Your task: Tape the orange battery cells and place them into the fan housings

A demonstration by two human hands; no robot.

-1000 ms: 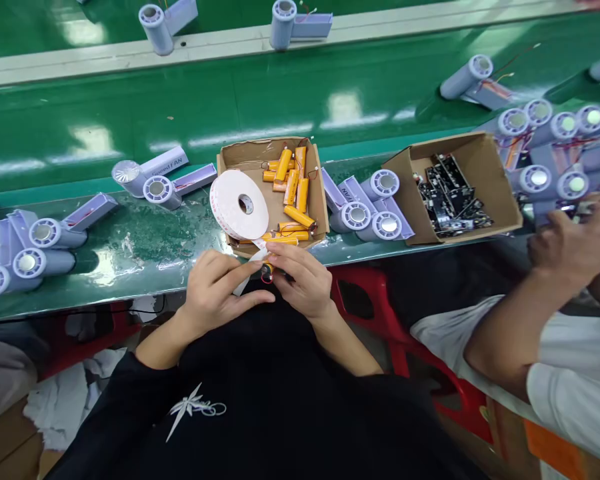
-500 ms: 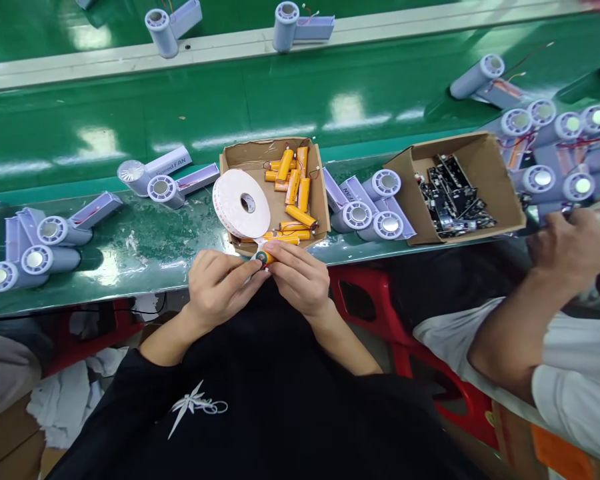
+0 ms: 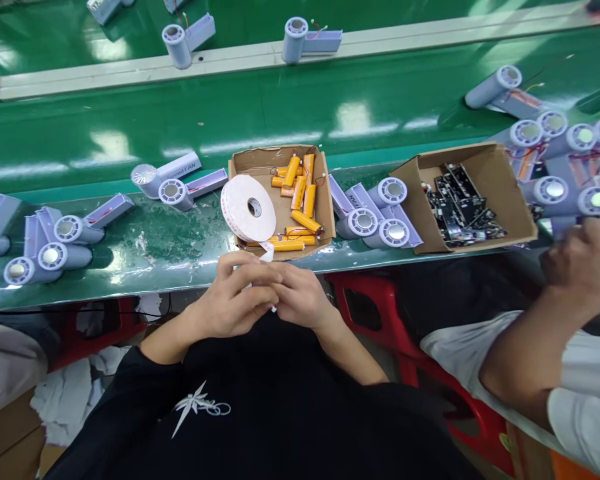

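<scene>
My left hand (image 3: 237, 297) and my right hand (image 3: 303, 293) meet in front of my chest, at the bench's front edge. The fingers of both are closed around an orange cylindrical battery, now almost wholly hidden by them; a small white connector (image 3: 274, 308) pokes out below. Just above the fingertips, a short white strip end (image 3: 267, 251) hangs from a roll of white double-sided tape (image 3: 240, 208). That roll leans on the left side of a cardboard box (image 3: 325, 230), in which several orange batteries (image 3: 299, 192) with thin wires lie.
Purple fan housings stand left (image 3: 63, 257) and right (image 3: 393, 230) of the box. Further right, a second cardboard box (image 3: 523, 230) holds black circuit boards (image 3: 460, 207). A co-worker's hand (image 3: 583, 260) works at the far right. A green conveyor (image 3: 180, 107) runs behind.
My hands have drawn slightly down and closed together, so the orange battery seen between them earlier is now covered by my fingers. The tape's end now shows above them. The view has shifted slightly.
</scene>
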